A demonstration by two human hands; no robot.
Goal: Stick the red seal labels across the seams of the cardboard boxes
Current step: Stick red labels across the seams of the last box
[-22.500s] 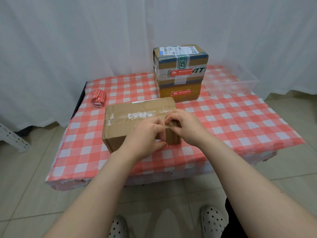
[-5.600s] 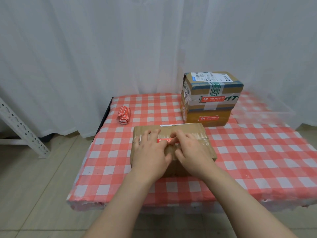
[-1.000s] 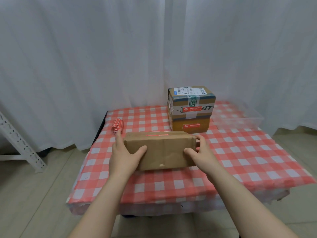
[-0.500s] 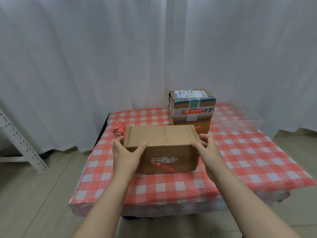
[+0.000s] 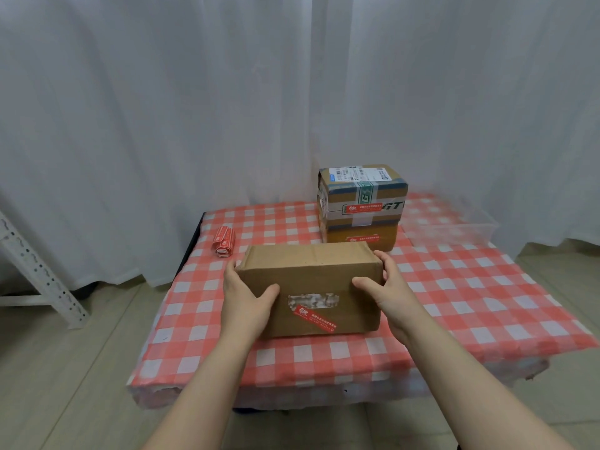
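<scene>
A plain brown cardboard box (image 5: 311,274) stands near the front of the checked table. Its face toward me carries a torn white patch and a slanted red seal label (image 5: 314,319) below it. My left hand (image 5: 246,300) grips the box's left end, thumb on the front face. My right hand (image 5: 386,293) grips the right end the same way. A strip of red seal labels (image 5: 224,241) lies folded at the table's back left.
Two taped boxes (image 5: 362,206) are stacked at the back centre, each with a red label on its front. A clear plastic bin (image 5: 451,228) sits back right. The red-and-white tablecloth (image 5: 470,287) covers the table. White curtains hang behind; a metal rack leg (image 5: 39,271) stands left.
Both hands turned the box over toward me, so the labelled face with the torn patch now faces me, and the box has come a little lower and nearer.
</scene>
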